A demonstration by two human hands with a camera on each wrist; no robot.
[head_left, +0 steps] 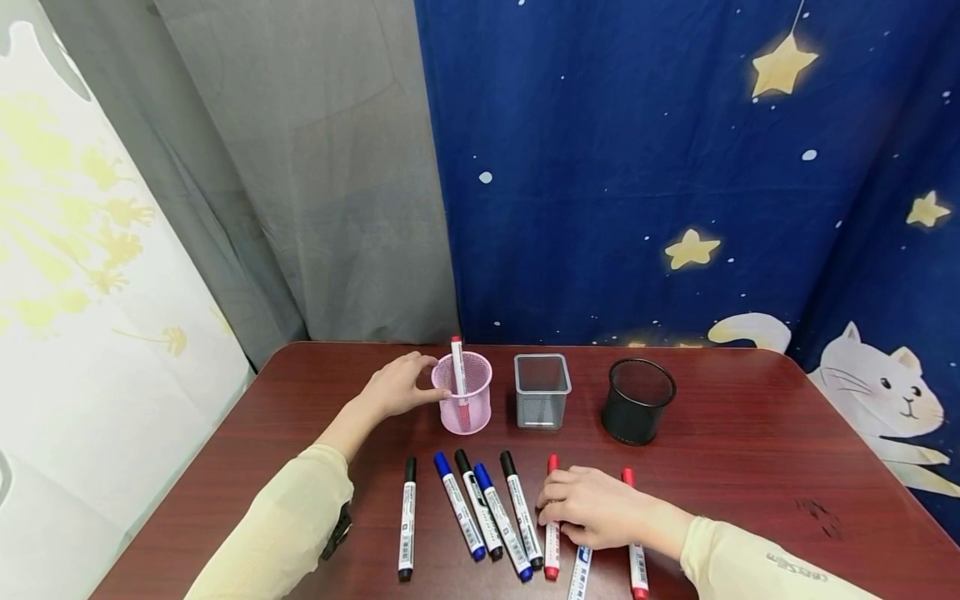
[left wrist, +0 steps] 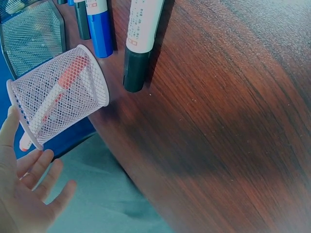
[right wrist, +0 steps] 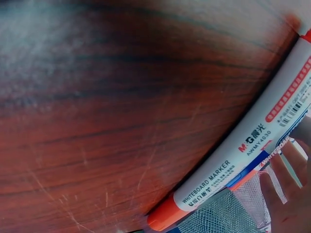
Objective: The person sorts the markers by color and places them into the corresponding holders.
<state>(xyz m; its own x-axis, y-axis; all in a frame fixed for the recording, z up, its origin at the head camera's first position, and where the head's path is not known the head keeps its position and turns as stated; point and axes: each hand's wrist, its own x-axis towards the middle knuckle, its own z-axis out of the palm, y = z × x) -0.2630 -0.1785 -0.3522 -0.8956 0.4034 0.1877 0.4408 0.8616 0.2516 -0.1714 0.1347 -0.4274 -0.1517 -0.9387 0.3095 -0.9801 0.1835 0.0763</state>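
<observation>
My left hand (head_left: 401, 385) is at the pink mesh pen cup (head_left: 475, 417), its thumb and fingers at the rim. In the left wrist view the fingers (left wrist: 46, 177) look fairly straight and spread. A red whiteboard marker (head_left: 459, 367) leans inside that cup, away from my fingertips. My right hand (head_left: 592, 506) is over another red marker (head_left: 552, 560) lying on the table, its curled fingers and thumb pinching it. Beneath that hand lies a white marker (head_left: 580, 575), partly hidden. Just right of it is a further red-capped marker (right wrist: 243, 141), crossed by the wrist.
A grey square mesh holder (head_left: 542, 400) and a black round mesh holder (head_left: 636, 417) stand right of the pink cup. Black and blue markers, including a black one (head_left: 407, 525) and a blue one (head_left: 460, 508), lie on the brown table (head_left: 750, 433). Curtains hang behind.
</observation>
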